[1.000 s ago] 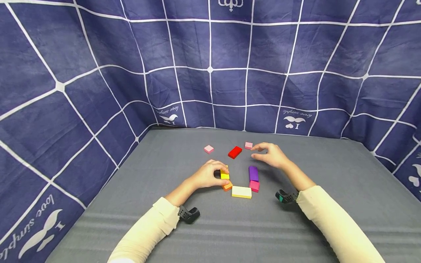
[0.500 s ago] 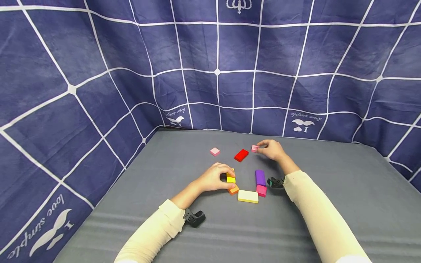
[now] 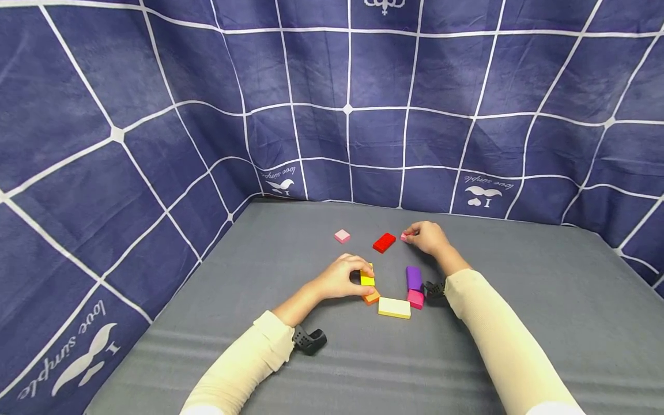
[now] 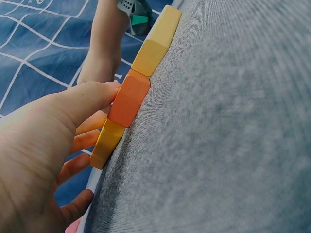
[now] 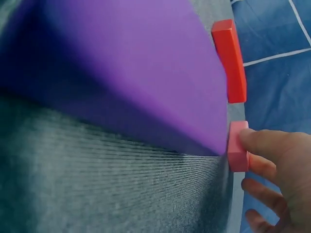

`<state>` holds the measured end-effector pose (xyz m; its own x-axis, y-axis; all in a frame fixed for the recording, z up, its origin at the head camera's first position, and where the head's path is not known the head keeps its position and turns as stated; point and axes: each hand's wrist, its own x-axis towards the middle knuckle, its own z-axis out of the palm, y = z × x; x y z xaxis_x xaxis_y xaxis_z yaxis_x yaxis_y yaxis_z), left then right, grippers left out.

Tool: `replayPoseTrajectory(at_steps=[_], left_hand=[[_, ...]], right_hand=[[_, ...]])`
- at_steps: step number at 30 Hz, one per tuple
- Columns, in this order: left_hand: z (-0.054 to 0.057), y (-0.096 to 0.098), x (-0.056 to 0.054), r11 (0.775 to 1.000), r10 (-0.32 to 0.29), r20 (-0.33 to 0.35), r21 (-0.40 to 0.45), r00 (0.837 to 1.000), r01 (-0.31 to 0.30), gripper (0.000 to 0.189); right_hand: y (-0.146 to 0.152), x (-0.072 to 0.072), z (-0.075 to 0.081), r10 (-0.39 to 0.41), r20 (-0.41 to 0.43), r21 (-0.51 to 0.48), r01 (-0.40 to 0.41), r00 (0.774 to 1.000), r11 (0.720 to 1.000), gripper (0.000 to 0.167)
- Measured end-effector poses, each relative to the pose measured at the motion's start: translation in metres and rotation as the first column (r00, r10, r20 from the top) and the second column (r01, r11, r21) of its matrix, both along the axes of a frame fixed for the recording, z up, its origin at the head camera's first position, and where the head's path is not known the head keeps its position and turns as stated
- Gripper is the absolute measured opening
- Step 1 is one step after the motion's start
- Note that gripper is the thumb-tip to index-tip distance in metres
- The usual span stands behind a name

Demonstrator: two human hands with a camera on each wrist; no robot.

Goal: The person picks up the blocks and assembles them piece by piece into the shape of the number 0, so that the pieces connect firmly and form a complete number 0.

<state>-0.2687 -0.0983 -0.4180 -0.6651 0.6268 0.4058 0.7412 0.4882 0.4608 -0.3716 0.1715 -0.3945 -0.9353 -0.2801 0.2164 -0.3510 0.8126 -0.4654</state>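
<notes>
My left hand (image 3: 339,279) curls around a yellow block (image 3: 367,281) and an orange block (image 3: 371,298), which lie end to end on the grey cloth. In the left wrist view, its thumb rests on the orange block (image 4: 129,97) while the fingers lie behind the yellow one (image 4: 107,144). Farther back on the right, my right hand (image 3: 427,237) pinches a small pink block (image 5: 238,146) between thumb and fingers, close over the cloth. The fingers cover part of that block in the head view. Just left of it lies a red block (image 3: 384,242).
A pale yellow block (image 3: 394,308) lies in front, beside the orange one. To its right a magenta block (image 3: 415,298) meets a purple block (image 3: 414,278) near the right wrist. Another pink block (image 3: 342,236) lies back left. A blue checked curtain (image 3: 321,138) borders the table.
My right hand has reached the small pink block and now pinches it, drawing it slightly nearer. The left hand stays at the yellow and orange blocks. The head view has shifted a little.
</notes>
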Motion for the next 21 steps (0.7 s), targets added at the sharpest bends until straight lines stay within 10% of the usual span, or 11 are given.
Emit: replayPoseTrajectory(at_steps=[21], left_hand=[[0.000,-0.001,-0.001,1.000,-0.004,0.016,0.010,1.000,0.004,0.029]], right_hand=[[0.001,0.036,0.003,0.054,0.041,-0.071,-0.051,0.998,0.996,0.014]])
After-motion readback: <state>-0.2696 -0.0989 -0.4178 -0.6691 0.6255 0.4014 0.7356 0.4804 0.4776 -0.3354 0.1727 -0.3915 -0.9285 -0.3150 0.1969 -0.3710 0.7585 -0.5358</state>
